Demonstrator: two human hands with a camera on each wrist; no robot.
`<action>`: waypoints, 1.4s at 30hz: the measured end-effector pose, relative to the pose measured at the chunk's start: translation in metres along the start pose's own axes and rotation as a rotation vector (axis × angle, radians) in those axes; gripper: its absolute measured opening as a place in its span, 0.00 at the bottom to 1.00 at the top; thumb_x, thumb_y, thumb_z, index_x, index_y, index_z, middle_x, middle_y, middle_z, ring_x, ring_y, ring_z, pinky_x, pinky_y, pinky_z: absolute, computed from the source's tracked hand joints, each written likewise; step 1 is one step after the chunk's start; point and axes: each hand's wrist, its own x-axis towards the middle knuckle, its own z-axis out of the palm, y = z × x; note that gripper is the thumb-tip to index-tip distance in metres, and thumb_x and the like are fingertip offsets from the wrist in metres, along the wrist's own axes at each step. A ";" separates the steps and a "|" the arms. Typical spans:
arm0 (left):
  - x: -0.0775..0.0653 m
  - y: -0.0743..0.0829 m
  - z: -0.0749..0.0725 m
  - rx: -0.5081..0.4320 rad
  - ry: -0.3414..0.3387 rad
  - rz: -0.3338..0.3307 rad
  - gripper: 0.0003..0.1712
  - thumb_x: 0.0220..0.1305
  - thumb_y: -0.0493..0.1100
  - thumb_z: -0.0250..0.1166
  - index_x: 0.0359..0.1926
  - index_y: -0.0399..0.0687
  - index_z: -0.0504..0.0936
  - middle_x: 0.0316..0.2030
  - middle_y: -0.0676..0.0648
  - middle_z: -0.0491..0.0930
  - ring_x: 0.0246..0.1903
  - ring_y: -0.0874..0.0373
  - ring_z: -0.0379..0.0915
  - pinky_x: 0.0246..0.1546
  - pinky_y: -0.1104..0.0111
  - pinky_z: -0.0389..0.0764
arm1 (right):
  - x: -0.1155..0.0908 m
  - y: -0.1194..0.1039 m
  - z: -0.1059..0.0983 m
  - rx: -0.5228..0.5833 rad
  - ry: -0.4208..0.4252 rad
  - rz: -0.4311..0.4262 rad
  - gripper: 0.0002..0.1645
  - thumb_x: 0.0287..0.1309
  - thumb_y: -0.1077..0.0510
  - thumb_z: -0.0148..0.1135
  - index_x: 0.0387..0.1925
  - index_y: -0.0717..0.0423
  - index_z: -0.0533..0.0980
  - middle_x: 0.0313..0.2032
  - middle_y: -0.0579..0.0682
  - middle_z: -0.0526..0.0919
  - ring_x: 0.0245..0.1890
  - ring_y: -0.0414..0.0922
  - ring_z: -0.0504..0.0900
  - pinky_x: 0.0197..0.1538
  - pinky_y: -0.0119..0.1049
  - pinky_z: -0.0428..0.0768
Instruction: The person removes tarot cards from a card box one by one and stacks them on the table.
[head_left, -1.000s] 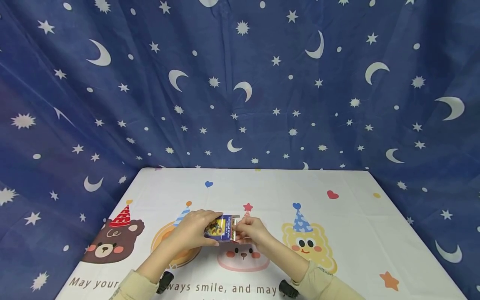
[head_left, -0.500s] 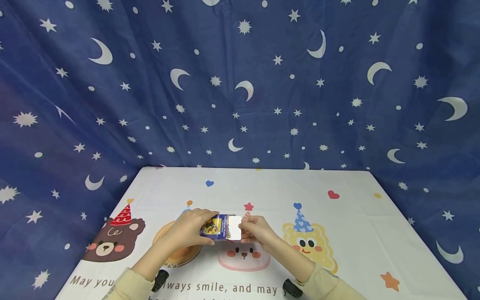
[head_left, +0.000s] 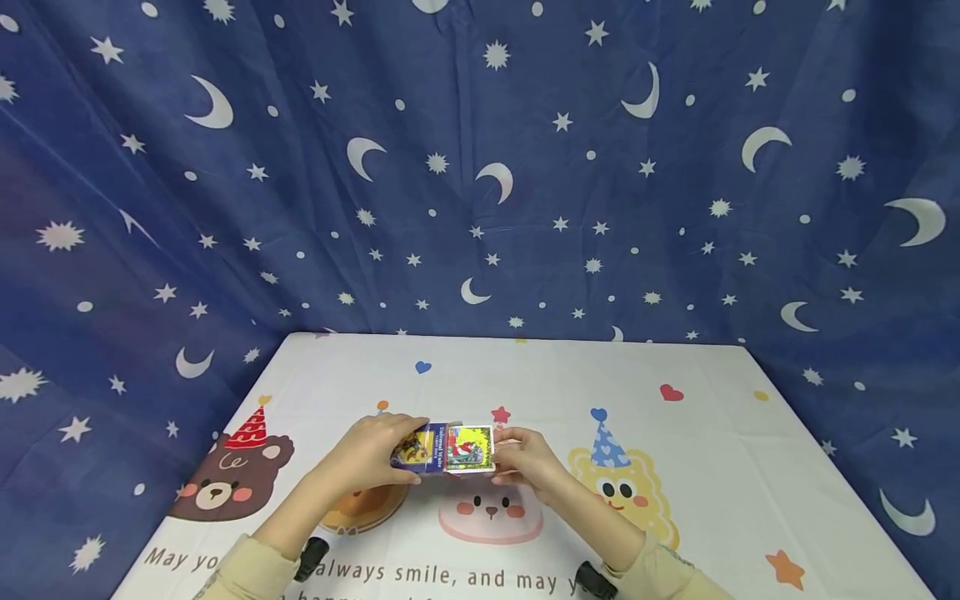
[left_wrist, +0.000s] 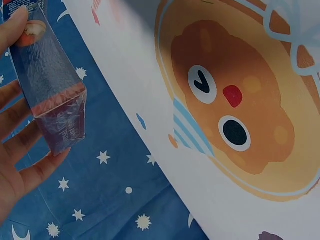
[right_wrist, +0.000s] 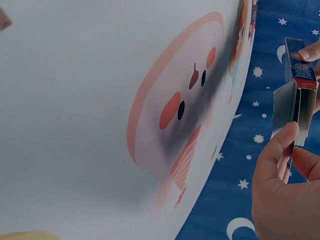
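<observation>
My left hand (head_left: 367, 454) grips a small blue card box (head_left: 418, 448) with a yellow picture and "Universal Waite" lettering on its front. The box lies sideways in the grasp, above the table. Out of its right end juts a card (head_left: 470, 448) with a white border and a colourful picture. At the card's outer edge, the fingers of my right hand (head_left: 528, 460) pinch it. In the left wrist view the box (left_wrist: 50, 75) looks glossy, fingers along its side. The right wrist view shows an opened flap (right_wrist: 283, 107) at the box's end.
A white tablecloth (head_left: 720, 467) printed with cartoon animals, hearts and lettering covers the table. Behind and at the sides hangs a dark blue curtain (head_left: 420, 192) with moons and stars. Black straps (head_left: 311, 558) sit at the sleeves.
The right hand has drawn cards partly out of the box toward the right. A white face showed half a second ago; a coloured picture shows now. The left hand has shifted slightly left.
</observation>
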 end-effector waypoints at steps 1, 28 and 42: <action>0.000 0.000 0.000 0.000 0.001 -0.004 0.46 0.37 0.55 0.78 0.59 0.43 0.74 0.52 0.44 0.80 0.52 0.48 0.75 0.52 0.49 0.76 | 0.000 0.000 -0.001 -0.002 0.007 0.002 0.21 0.48 0.70 0.54 0.48 0.69 0.69 0.24 0.47 0.81 0.21 0.37 0.80 0.25 0.25 0.81; -0.013 -0.015 0.000 -0.013 0.021 -0.064 0.44 0.38 0.55 0.78 0.58 0.44 0.75 0.51 0.44 0.80 0.53 0.45 0.75 0.53 0.48 0.75 | 0.000 -0.001 -0.023 -0.013 0.213 -0.033 0.17 0.57 0.67 0.53 0.48 0.69 0.76 0.31 0.51 0.79 0.26 0.39 0.74 0.27 0.26 0.78; -0.014 -0.013 0.001 -0.035 0.011 -0.082 0.45 0.38 0.55 0.78 0.59 0.44 0.75 0.52 0.44 0.80 0.54 0.44 0.74 0.54 0.46 0.74 | 0.009 0.007 -0.040 -0.174 0.170 -0.048 0.16 0.52 0.74 0.57 0.45 0.72 0.77 0.36 0.58 0.81 0.28 0.40 0.79 0.33 0.32 0.84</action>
